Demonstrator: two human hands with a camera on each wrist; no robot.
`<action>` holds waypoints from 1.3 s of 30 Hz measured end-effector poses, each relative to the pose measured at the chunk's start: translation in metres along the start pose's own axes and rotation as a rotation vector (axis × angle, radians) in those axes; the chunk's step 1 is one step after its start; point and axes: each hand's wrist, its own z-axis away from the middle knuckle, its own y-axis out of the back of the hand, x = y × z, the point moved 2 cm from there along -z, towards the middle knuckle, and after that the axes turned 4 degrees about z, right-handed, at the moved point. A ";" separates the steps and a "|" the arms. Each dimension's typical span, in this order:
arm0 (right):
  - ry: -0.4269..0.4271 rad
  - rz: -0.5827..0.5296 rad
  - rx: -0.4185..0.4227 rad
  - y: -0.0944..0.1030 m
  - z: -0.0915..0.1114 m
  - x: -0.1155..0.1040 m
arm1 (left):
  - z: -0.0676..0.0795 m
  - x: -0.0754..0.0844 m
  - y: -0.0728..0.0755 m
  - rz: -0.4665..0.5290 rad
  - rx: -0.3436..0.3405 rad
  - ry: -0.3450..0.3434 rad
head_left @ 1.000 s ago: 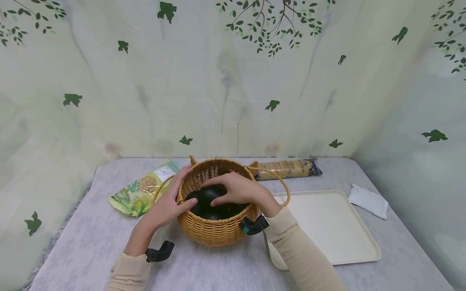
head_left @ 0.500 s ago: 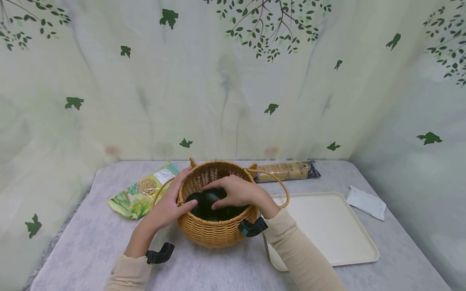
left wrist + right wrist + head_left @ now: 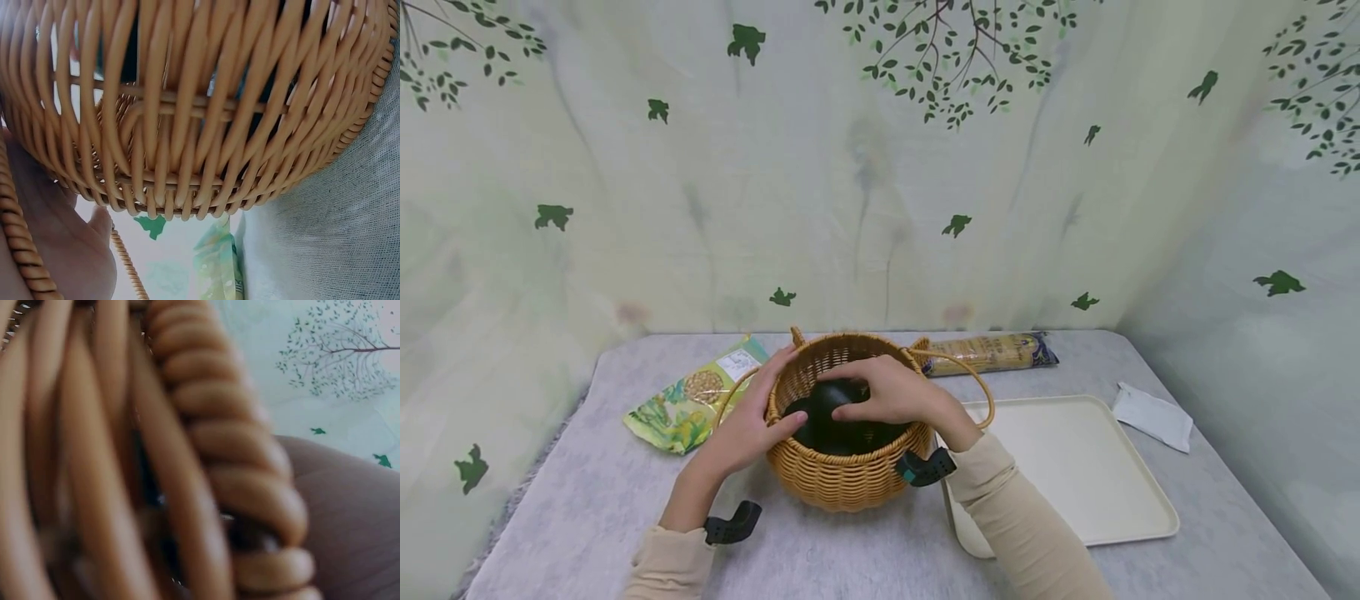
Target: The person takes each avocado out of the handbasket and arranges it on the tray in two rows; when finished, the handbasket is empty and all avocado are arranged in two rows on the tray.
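Note:
A round wicker basket (image 3: 842, 487) stands mid-table with its two loop handles hanging to the sides. My left hand (image 3: 748, 429) holds its left side, the thumb over the rim and the fingers along the outside. In the left wrist view, part of that hand (image 3: 69, 244) shows beside the woven wall. My right hand (image 3: 887, 392) reaches over the right rim and grips a glossy, rounded black thing (image 3: 831, 412) between thumb and fingers. Another black thing (image 3: 797, 408) lies left of it inside the basket. Their exact kind is unclear. The right fingertips are partly hidden.
Left of the basket lies a green and yellow bag (image 3: 688, 396) of food. A long yellow packet (image 3: 992, 352), apparently dry noodles, lies behind on the right. A cream tray (image 3: 1067, 467) is at right, beside a small white packet (image 3: 1153, 417). A leaf-printed cloth wall (image 3: 850, 167) surrounds the table.
The gripped black thing has tilted and risen slightly in the basket along with my right hand. My left hand stays on the rim. The head view has shifted a little.

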 end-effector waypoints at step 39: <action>-0.130 -0.272 0.270 0.019 0.062 -0.001 | 0.000 -0.002 0.000 -0.026 0.015 0.001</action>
